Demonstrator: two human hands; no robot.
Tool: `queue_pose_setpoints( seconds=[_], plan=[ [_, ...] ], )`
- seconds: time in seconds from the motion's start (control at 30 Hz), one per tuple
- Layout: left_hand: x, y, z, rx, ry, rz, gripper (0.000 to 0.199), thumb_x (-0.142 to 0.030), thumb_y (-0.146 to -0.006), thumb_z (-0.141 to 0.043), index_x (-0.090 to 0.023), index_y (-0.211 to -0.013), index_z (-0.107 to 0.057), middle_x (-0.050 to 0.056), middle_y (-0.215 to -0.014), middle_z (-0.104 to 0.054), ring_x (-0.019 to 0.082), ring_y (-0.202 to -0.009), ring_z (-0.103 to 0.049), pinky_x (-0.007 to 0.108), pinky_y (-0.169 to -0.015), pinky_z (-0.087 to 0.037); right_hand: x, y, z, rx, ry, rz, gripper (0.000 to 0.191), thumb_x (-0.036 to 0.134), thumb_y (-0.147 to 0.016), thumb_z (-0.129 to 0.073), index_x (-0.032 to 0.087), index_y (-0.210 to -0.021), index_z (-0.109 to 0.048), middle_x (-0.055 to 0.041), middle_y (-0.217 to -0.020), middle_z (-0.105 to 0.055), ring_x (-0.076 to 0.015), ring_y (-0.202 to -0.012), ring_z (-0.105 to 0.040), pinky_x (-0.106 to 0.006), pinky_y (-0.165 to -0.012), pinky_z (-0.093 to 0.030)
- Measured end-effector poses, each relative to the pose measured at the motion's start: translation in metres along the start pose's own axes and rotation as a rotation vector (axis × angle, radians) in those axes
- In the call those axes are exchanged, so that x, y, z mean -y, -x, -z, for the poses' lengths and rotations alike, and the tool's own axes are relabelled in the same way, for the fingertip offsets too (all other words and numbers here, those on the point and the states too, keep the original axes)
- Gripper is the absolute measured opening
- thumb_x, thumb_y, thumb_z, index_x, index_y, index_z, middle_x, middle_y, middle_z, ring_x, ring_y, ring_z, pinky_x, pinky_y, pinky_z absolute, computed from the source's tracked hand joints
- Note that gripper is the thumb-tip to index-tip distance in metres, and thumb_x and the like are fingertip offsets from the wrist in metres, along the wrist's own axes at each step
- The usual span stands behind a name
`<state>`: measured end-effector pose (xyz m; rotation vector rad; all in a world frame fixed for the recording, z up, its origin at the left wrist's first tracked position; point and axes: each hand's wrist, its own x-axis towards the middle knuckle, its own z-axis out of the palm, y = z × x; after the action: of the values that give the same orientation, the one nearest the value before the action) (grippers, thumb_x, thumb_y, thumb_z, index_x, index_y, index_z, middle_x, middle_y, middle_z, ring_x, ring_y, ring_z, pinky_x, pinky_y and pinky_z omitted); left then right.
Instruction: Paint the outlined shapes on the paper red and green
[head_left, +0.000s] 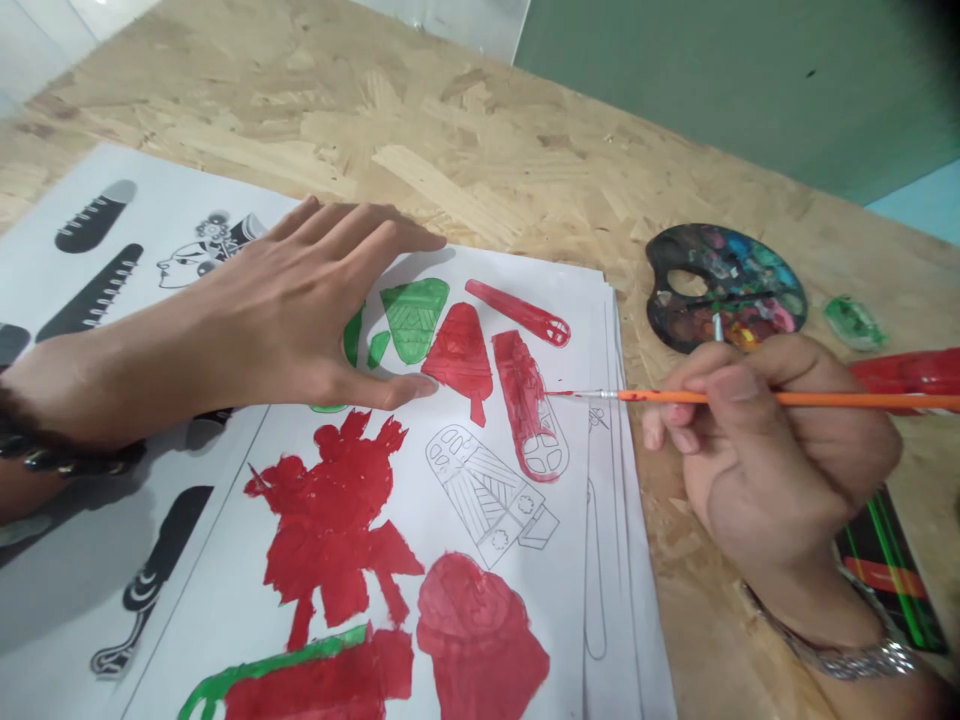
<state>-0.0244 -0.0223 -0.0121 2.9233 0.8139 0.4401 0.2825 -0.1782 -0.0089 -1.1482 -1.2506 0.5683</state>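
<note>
While the right hand (765, 450) grips a slim orange-handled paintbrush (720, 397) between thumb and fingers, the brush's fine tip sits at the right edge of an elongated red-painted shape (517, 400) at centre frame. Next entry: the left hand (300, 310), open and flat with fingers spread, rests on a stack of white printed paper (630, 600) and holds nothing; its thumb lies just beside a red-painted wedge (457, 350). Also present: an unpainted pencil-outlined shape (487, 495) just below the elongated shape, and a black oval artist's palette (660, 320) crusted with many colours at upper right, on a pale oriented-strand-board tabletop (450, 170).

Risks, as judged: a small jerk of the brush could carry red past the painted edge onto bare paper. The left thumb could smear the wedge if that paint is wet, which cannot be told. Should the unweighted stack slide, a stroke could be dragged astray.
</note>
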Motion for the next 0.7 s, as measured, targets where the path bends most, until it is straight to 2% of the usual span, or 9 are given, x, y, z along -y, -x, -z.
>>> queue_pose_setpoints(
  seconds=[0.23,0.33,0.43,0.53,0.7],
  plan=[
    [0.0008,-0.0003,-0.0007,0.024,0.011,0.023,0.112,-0.103,-0.090,-0.041,-0.018,-0.162,-0.045,0.014,-0.143,-0.059,0.046,-0.141,-0.058,0.066,-0.121,-0.048,-0.0005,0.0009,0.0016,0.020,-0.026,-0.041,0.028,0.027,-0.091,-0.084,0.022,-0.072,-0.065,0.0039,-0.055,-0.057,-0.0130,-0.047,-0.052,-0.029,-0.038,-0.043],
    [0.0015,-0.0005,-0.0010,0.034,0.029,0.033,0.114,-0.104,-0.088,-0.042,-0.019,-0.164,-0.044,0.013,-0.144,-0.058,0.046,-0.142,-0.057,0.066,-0.124,-0.045,0.0001,-0.0005,-0.0001,0.002,-0.032,-0.042,0.027,0.027,-0.090,-0.085,0.023,-0.073,-0.065,0.0036,-0.058,-0.061,-0.0116,-0.046,-0.050,-0.028,-0.038,-0.043],
    [0.0012,0.0002,-0.0008,0.016,0.017,0.017,0.111,-0.102,-0.090,-0.043,-0.018,-0.162,-0.045,0.013,-0.142,-0.058,0.045,-0.138,-0.059,0.065,-0.120,-0.048,0.0008,-0.0013,-0.0011,0.029,-0.029,-0.051,0.024,0.024,-0.092,-0.081,0.022,-0.075,-0.065,0.0027,-0.062,-0.066,-0.0107,-0.045,-0.051,-0.027,-0.039,-0.043],
    [0.0002,0.0009,-0.0007,0.005,-0.007,0.015,0.109,-0.102,-0.091,-0.041,-0.018,-0.160,-0.047,0.014,-0.140,-0.059,0.044,-0.136,-0.060,0.063,-0.116,-0.052,0.0008,-0.0008,0.0005,0.067,-0.008,-0.047,0.026,0.025,-0.094,-0.080,0.023,-0.074,-0.064,0.0026,-0.060,-0.063,-0.0124,-0.048,-0.054,-0.028,-0.040,-0.042],
    [-0.0004,0.0003,-0.0005,0.003,-0.008,0.015,0.108,-0.100,-0.092,-0.040,-0.017,-0.161,-0.047,0.015,-0.143,-0.060,0.043,-0.138,-0.059,0.063,-0.121,-0.049,-0.0003,0.0000,0.0028,0.090,-0.011,-0.030,0.028,0.030,-0.096,-0.079,0.026,-0.073,-0.063,0.0035,-0.058,-0.059,-0.0133,-0.046,-0.050,-0.029,-0.037,-0.038]
  ],
)
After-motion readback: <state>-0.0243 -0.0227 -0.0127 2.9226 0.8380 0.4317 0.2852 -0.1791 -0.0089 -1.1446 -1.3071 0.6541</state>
